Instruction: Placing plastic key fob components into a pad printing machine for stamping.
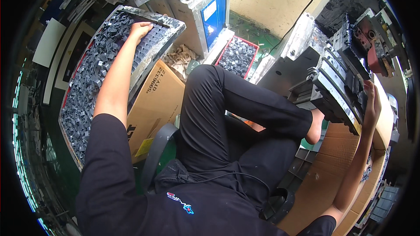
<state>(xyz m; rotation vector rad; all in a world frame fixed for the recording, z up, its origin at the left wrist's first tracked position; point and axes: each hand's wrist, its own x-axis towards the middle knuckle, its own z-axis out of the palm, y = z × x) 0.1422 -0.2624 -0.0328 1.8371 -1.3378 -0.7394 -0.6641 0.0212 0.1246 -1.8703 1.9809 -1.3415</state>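
Note:
My left hand (140, 31) reaches over a wide tray (175, 25) at the upper left. Its fingers are drawn together at a row of small grey plastic parts (148, 46) lined up along the tray's right side. Whether a part is pinched in them is too small to see. A heap of loose grey parts (89, 72) fills the rest of the tray. On the far right my right hand (371, 100) is closed at the edge of a machine with dark slotted fixtures (339, 85). What its fingers grip is hidden.
A cardboard box (155, 105) stands beneath the tray, and another open carton (326, 170) is under my right arm. Farther off, a red-rimmed bin (238, 54) of grey parts sits beside a metal cabinet (192, 13). My bent leg (258, 98) lies between both work spots.

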